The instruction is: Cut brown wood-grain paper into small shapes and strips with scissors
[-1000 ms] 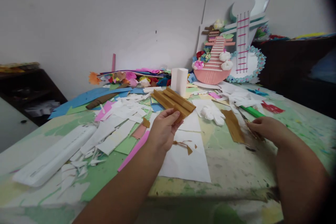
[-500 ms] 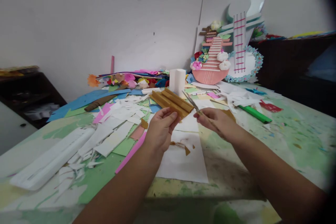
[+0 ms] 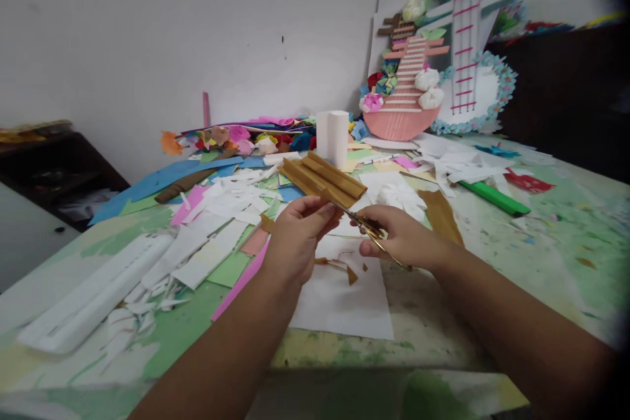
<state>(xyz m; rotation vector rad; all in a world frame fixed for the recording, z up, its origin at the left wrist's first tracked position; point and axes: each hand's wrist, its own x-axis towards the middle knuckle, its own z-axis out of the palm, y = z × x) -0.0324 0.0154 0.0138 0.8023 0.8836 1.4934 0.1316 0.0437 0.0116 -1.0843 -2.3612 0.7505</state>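
My left hand is closed in a pinch on a small piece of brown paper, mostly hidden by the fingers. My right hand grips gold-handled scissors, whose blades point left and reach the paper at my left fingertips. How far the blades are apart cannot be made out. Just beyond both hands lies a pleated brown paper sheet. Below them, small brown scraps rest on a white paper sheet. A brown paper strip lies beyond my right wrist.
White paper cuttings and a long white box-like object cover the left side. A white paper roll stands at the back. Guitar-shaped paper crafts lean on the wall. A green roll lies at right.
The scissors have swung down and left, so their blades now meet the paper at my left fingers. My right hand has turned, and its wrist uncovers more of the brown strip.
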